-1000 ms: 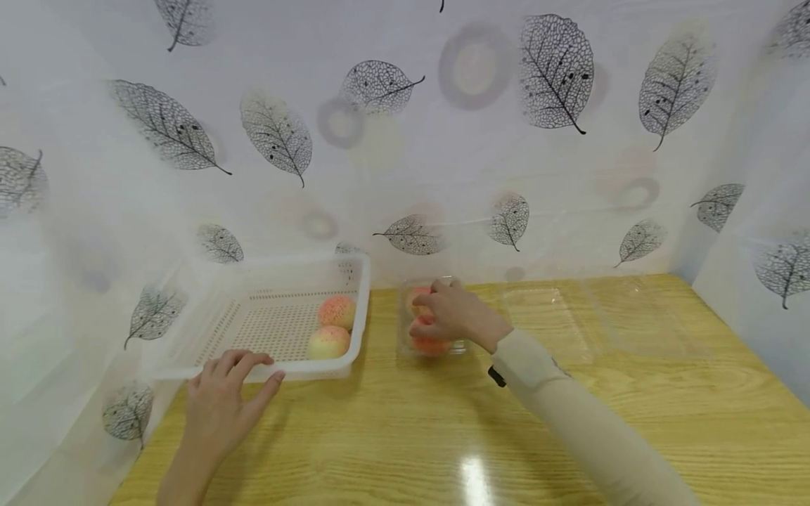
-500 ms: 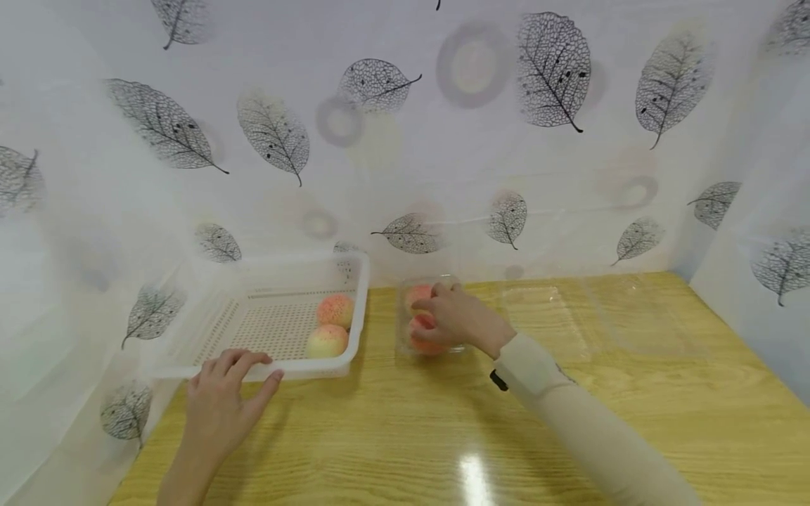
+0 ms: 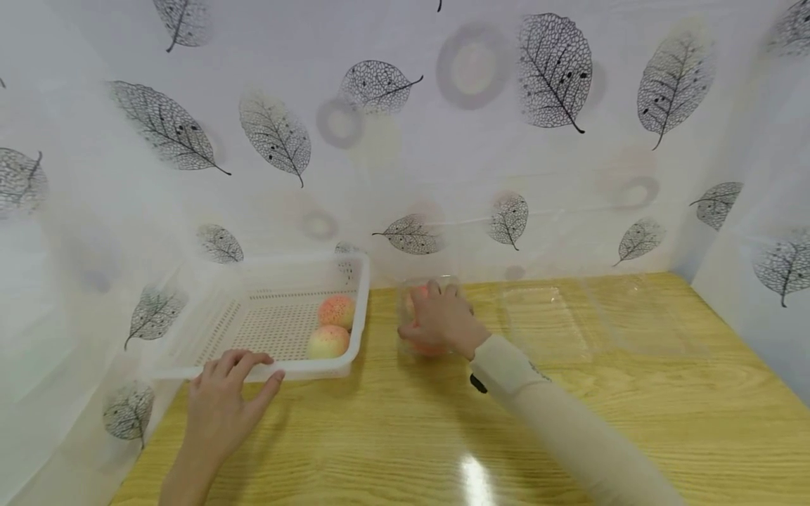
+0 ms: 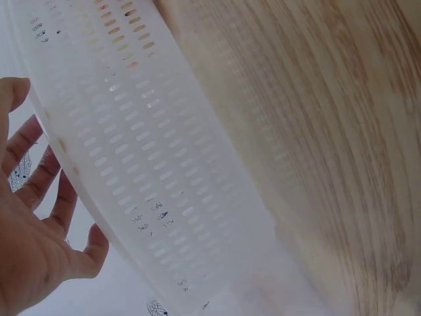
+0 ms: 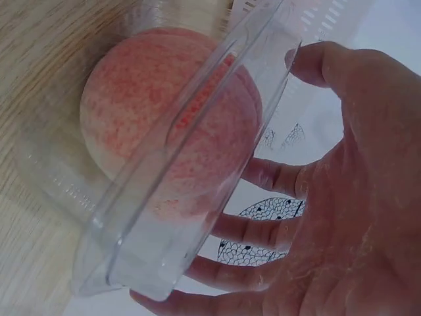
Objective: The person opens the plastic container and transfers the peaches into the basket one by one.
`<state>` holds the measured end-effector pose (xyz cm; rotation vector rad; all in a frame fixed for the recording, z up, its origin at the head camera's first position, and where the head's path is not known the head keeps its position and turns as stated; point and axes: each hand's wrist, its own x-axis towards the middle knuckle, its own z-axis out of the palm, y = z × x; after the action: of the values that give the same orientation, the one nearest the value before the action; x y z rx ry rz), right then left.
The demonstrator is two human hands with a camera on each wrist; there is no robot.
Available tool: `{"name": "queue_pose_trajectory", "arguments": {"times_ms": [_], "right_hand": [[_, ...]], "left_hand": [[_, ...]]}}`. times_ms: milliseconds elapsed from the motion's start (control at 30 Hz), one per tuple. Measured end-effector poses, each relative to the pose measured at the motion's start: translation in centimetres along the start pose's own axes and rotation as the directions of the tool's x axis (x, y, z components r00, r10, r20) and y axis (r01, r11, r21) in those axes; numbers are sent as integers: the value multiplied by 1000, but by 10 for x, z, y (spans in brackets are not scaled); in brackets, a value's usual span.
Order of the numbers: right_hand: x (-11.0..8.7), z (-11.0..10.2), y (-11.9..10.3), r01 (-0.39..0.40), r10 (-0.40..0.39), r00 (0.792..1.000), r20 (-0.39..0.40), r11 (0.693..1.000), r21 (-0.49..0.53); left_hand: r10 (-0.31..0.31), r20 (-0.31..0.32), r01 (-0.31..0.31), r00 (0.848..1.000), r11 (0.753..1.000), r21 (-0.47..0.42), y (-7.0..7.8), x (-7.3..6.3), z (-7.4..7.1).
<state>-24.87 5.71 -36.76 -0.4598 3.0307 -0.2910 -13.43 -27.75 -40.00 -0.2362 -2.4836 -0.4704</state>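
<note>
My left hand point(image 3: 221, 404) rests on the front rim of a white perforated plastic basket point(image 3: 316, 367), its thumb outside the rim. The left wrist view shows the fingertips behind the basket's edge point(image 4: 72, 178). Two pink and yellow peaches point(image 3: 329, 342) lie inside, at the basket's right end. My right hand point(image 3: 443, 320) spreads over a clear plastic container point(image 3: 403, 344) holding peaches point(image 5: 145, 112). In the right wrist view, its thumb and fingers point(image 5: 253, 232) are spread along the container's rim, over the peaches. In the head view this hand covers much of the container.
Clear plastic trays or lids point(image 3: 547, 327) lie on the wood-grain table point(image 3: 392, 436), right of the container. A white leaf-printed curtain point(image 3: 418, 161) hangs directly behind the basket and container and down both sides.
My right hand has shifted a little left, and its fingers have spread from around the front peach to over the container. The left hand stays on the basket rim.
</note>
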Motion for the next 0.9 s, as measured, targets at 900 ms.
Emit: {"name": "queue_pose_trajectory", "arguments": {"times_ms": [900], "right_hand": [[-24,-24,54,408,-438,845,308,899,159]], "left_hand": [[23,-24,-23,999,1000,15,-1,-1,3]]}}
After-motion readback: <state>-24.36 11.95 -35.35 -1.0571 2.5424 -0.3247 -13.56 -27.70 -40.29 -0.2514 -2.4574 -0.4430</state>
